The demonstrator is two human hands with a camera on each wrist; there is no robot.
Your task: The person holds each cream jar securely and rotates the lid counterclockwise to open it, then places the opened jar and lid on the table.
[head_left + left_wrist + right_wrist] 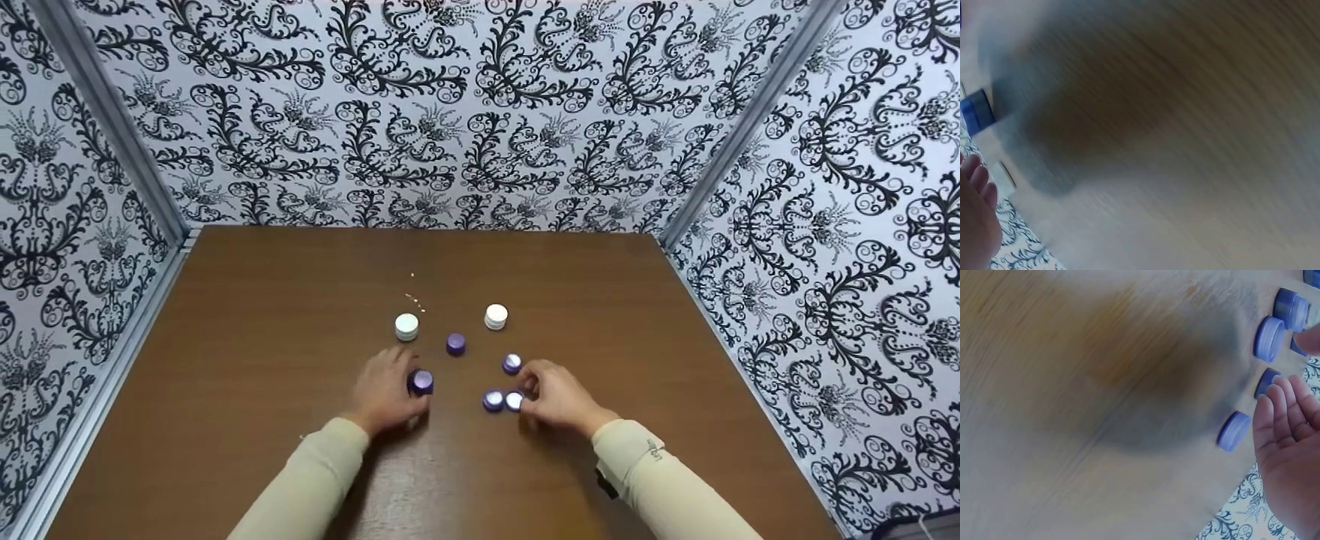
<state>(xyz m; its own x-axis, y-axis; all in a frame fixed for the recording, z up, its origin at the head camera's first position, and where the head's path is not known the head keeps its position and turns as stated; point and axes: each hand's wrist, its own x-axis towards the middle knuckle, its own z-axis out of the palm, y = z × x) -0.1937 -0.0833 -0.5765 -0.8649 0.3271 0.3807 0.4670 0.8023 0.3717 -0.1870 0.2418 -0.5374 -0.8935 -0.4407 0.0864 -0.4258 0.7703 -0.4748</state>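
Note:
In the head view my left hand (pixel 388 394) is spread around a small purple cap stack (pixel 423 382). The left wrist view shows a gap between those fingers (pixel 979 180) and the blue-looking stack (pixel 977 112); the thumb is hidden there. My right hand (pixel 559 394) hovers with its fingers and thumb apart by a purple-rimmed cap (pixel 514 400). Beside that lies a similar cap (pixel 493 400), with another (pixel 512 364) just behind. In the right wrist view the fingertips come close to a purple cap (pixel 1266 382); whether they touch it I cannot tell.
A purple cap (pixel 455 344) stands at the centre. Behind it are a white cap stack (pixel 406 327) on the left and another white stack (pixel 496 316) on the right. Small pale specks (pixel 415 301) lie on the brown table (pixel 262 300). Patterned walls (pixel 450 112) enclose it.

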